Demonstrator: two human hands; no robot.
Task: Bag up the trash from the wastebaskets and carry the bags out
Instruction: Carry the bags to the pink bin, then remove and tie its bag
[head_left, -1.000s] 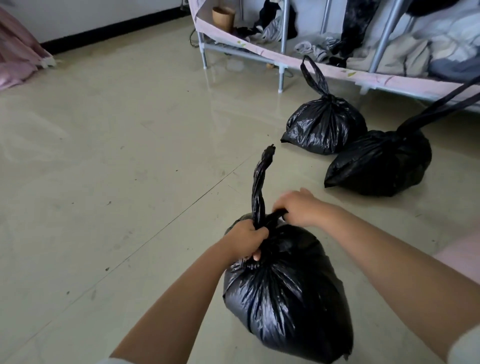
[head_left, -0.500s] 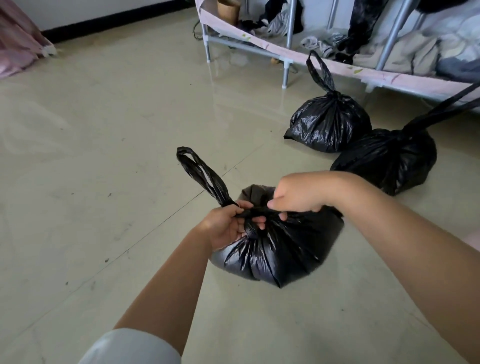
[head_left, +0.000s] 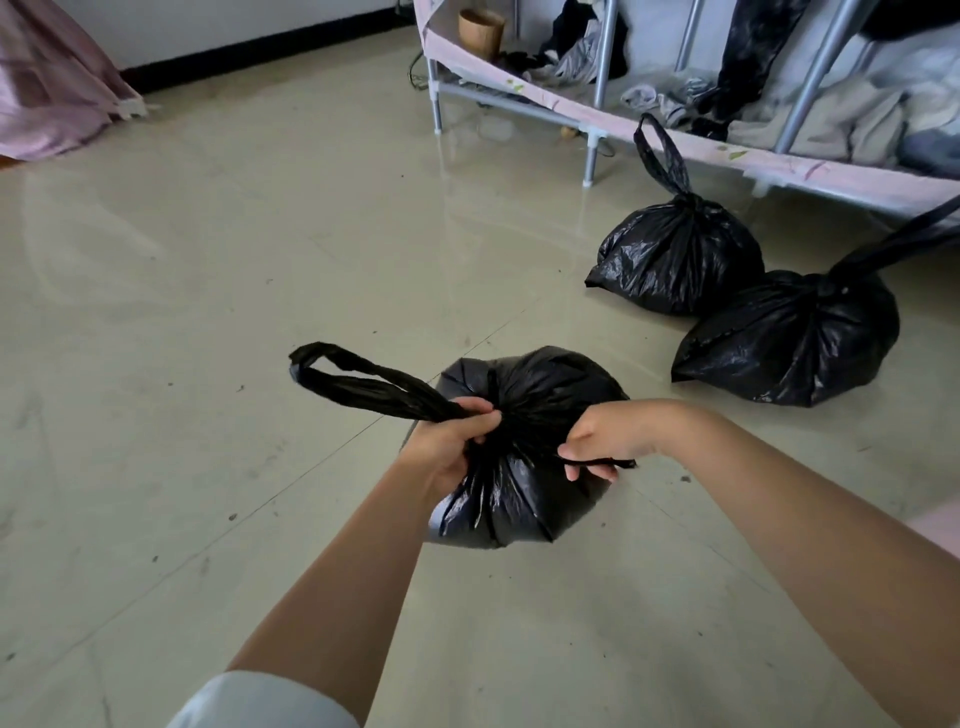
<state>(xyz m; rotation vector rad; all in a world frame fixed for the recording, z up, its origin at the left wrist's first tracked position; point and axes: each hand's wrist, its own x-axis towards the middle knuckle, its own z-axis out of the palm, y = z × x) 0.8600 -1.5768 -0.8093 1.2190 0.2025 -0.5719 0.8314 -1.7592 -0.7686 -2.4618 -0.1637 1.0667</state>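
Note:
A full black trash bag (head_left: 524, 395) rests on the floor just ahead of me. My left hand (head_left: 449, 441) grips its left handle loop (head_left: 358, 382), which stretches out flat to the left. My right hand (head_left: 602, 441) pinches the other handle strand at the bag's right side. The two handles cross at the gathered neck between my hands. Two more black bags sit tied on the floor to the right: a far one (head_left: 675, 254) with an upright loop and a nearer one (head_left: 789, 338).
A metal-framed wardrobe rack (head_left: 592, 130) with a pink fabric edge and piled clothes runs along the back right. Pink cloth (head_left: 47, 93) hangs at the far left. Pale tiled floor (head_left: 234, 260) spreads to the left and front.
The bag went from lifted in front of me down onto the floor. The left handle swung from upright to stretched out leftward, and my hands have pulled apart on the two handles.

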